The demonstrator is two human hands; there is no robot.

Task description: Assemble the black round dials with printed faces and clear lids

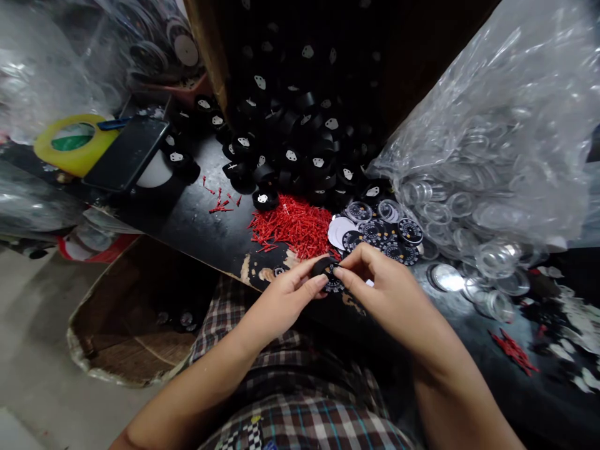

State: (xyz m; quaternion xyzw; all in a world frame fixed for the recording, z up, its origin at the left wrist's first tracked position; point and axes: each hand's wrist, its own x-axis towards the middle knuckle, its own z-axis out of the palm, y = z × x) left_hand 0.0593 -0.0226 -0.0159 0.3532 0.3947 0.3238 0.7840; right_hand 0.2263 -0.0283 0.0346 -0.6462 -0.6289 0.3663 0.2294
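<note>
My left hand (296, 285) holds a round black housing (321, 265) by its left rim, between thumb and fingers, at the front edge of the bench. A black dial disc with white markings (334, 285) shows in or against the housing; I cannot tell how far it is seated. My right hand (382, 278) is pinched closed at the dial's right side, thumb and forefinger on it. Just beyond my hands lie a heap of small red pointers (297, 225) and a pile of printed dial discs (375, 232), some showing white backs.
Many black housings (290, 156) are heaped at the back. A plastic bag of clear round covers (469, 162) stands right, with loose red pointers (513, 351) nearer. Yellow tape roll (42, 140) and a dark phone (126, 153) lie left. An open carton (135, 353) sits below.
</note>
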